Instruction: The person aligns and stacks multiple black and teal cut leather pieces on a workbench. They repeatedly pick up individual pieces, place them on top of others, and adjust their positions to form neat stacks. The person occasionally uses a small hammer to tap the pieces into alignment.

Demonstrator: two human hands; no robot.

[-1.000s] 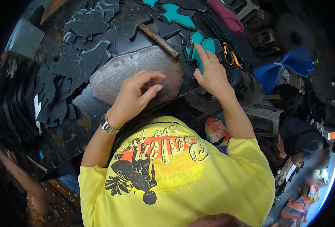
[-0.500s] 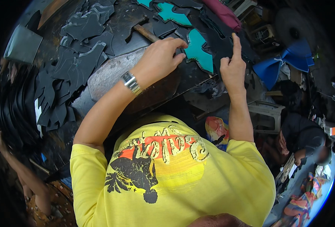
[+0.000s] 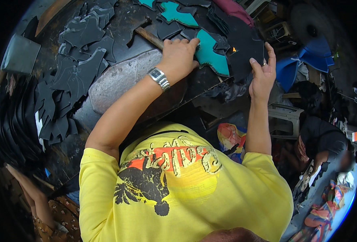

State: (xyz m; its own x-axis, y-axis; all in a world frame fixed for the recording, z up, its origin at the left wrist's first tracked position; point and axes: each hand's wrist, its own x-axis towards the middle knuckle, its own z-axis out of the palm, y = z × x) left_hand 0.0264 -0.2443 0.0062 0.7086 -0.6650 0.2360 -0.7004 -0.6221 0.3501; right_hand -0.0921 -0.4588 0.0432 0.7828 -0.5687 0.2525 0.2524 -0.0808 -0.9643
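My left hand [image 3: 179, 58], with a metal wristwatch [image 3: 159, 78] on its wrist, is closed at the left edge of a teal cut-out piece [image 3: 210, 53]. Its fingers are curled, fingertips and thumb against that edge. A dark rim, like a black piece underneath, shows along the teal outline. My right hand [image 3: 263, 76] is at the right edge of a black sheet [image 3: 247, 50], thumb and forefinger spread apart. Whether it touches the sheet I cannot tell. Just beyond my left hand lies a hammer [image 3: 150, 38] with a wooden handle.
Several black cut pieces [image 3: 83, 72] cover the table's left side. A flat grey stone slab [image 3: 118, 82] lies under my left forearm. More teal pieces [image 3: 178, 15] lie farther back. Another person's arm [image 3: 31, 191] shows lower left; another person [image 3: 323, 139] is at right, near a plastic stool [image 3: 285, 121].
My right hand has moved right and slightly down, its thumb and forefinger spreading. More of the black sheet shows beside it. My left hand has turned slightly, staying at the teal piece.
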